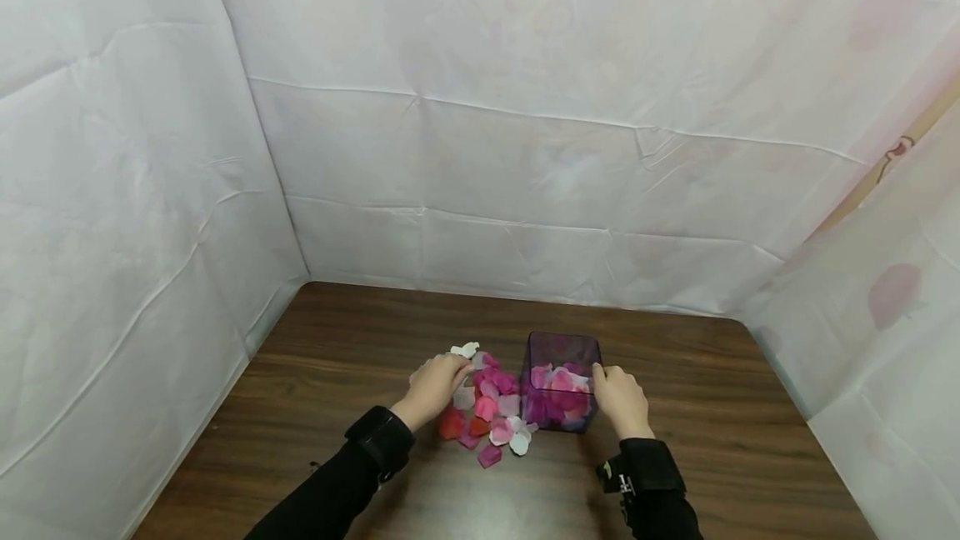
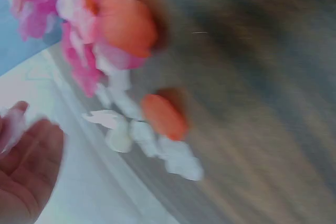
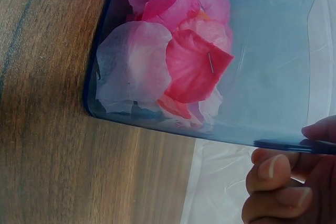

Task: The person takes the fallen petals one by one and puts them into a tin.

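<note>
Pinching a pale petal [image 2: 9,130] in your left hand [image 1: 435,388], steady the purple box [image 1: 566,350] whose rim your right hand [image 1: 622,400] pinches.

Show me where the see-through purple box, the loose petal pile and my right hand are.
Purple box [image 1: 562,350]: head view, on its wall above the petals inside.
Petal pile [image 1: 486,408]: head view, on a pink petal mid-pile.
Right hand [image 1: 622,400]: head view, back of the hand.

Cloth-walled booth [image 1: 525,165]; wood-grain table [image 1: 735,423]
</note>
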Motion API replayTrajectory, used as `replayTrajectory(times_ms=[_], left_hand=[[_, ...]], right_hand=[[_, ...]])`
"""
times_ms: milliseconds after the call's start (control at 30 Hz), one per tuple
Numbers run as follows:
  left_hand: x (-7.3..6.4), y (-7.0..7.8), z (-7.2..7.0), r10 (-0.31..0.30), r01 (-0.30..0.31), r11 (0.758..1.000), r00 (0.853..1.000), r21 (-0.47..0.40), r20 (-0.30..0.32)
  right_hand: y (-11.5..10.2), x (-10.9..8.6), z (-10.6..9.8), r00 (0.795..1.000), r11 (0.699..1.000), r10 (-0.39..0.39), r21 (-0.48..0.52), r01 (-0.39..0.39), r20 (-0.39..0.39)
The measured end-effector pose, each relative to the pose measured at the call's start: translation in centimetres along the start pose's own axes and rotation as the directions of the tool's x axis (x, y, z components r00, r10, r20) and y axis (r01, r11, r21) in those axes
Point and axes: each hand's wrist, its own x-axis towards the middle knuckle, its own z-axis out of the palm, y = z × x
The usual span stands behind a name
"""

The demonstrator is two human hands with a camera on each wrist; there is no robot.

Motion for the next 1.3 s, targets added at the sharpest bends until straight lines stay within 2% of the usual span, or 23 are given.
replayTrajectory(times_ms=[133,267,367,533,700,733,800,833,900,967,1033,1067,1133,1233,1300], left_hand=[[1.8,2.1,-0.2,0.054,-0.056,0.990,0.998,-0.126,-0.020],[3.8,5.0,0.2,0.129,-0.135,0.976,0.991,-0.173,-0.043],[4.9,7.0,0.9,0.155,-0.156,0.971,0.988,-0.180,-0.022],[6.0,9.6,2.2,0.203,-0.198,0.977,0.977,-0.075,0.061],[6.5,11.1,2.8,0.220,-0.237,0.963,0.966,0.125,0.137],[6.5,11.3,2.9,0.220,-0.240,0.960,0.965,0.144,0.140],[6.3,11.3,2.9,0.228,-0.242,0.962,0.967,0.128,0.114],[6.2,11.2,2.9,0.238,-0.246,0.964,0.968,0.106,0.080],[5.6,10.7,2.8,0.262,-0.261,0.965,0.965,0.031,-0.026],[5.0,10.1,2.6,0.286,-0.295,0.955,0.947,-0.038,-0.146],[4.1,9.4,2.3,0.314,-0.337,0.938,0.925,-0.083,-0.212],[3.7,9.1,2.2,0.334,-0.360,0.928,0.919,-0.097,-0.211],[2.7,8.3,2.2,0.386,-0.403,0.910,0.909,-0.095,-0.159],[1.3,7.3,2.8,0.441,-0.440,0.897,0.898,-0.047,0.007],[0.5,6.7,3.8,0.453,-0.460,0.887,0.885,0.041,0.107]], right_hand=[[0.0,0.0,-0.1,1.000,1.000,0.000,-0.004,0.000,-0.001],[0.0,-0.1,0.0,1.000,1.000,0.003,-0.005,-0.003,0.003],[-0.1,-0.2,0.0,1.000,1.000,-0.001,0.002,0.001,0.002],[-0.2,-0.3,0.0,1.000,1.000,-0.005,0.010,0.005,-0.015],[-0.2,-0.2,-0.2,1.000,1.000,0.000,0.008,0.000,-0.015],[-0.2,-0.2,-0.2,1.000,1.000,0.001,0.008,-0.001,-0.012],[-0.2,-0.2,-0.3,1.000,1.000,0.003,0.008,-0.003,-0.009],[-0.1,-0.2,-0.2,1.000,1.000,0.003,0.008,-0.003,-0.011],[-0.1,-0.2,-0.1,1.000,1.000,0.003,0.010,-0.003,-0.015],[0.0,-0.3,-0.1,1.000,1.000,0.001,0.012,-0.001,-0.022],[0.0,-0.3,0.0,1.000,1.000,-0.004,0.013,0.005,-0.026],[0.1,-0.3,0.0,1.000,1.000,-0.006,0.013,0.006,-0.026],[0.1,-0.3,-0.1,0.999,1.000,-0.008,0.010,0.008,-0.031],[0.1,-0.2,-0.1,0.999,1.000,-0.007,0.003,0.007,-0.034],[0.2,-0.1,-0.2,0.999,1.000,-0.008,0.002,0.008,-0.036]])
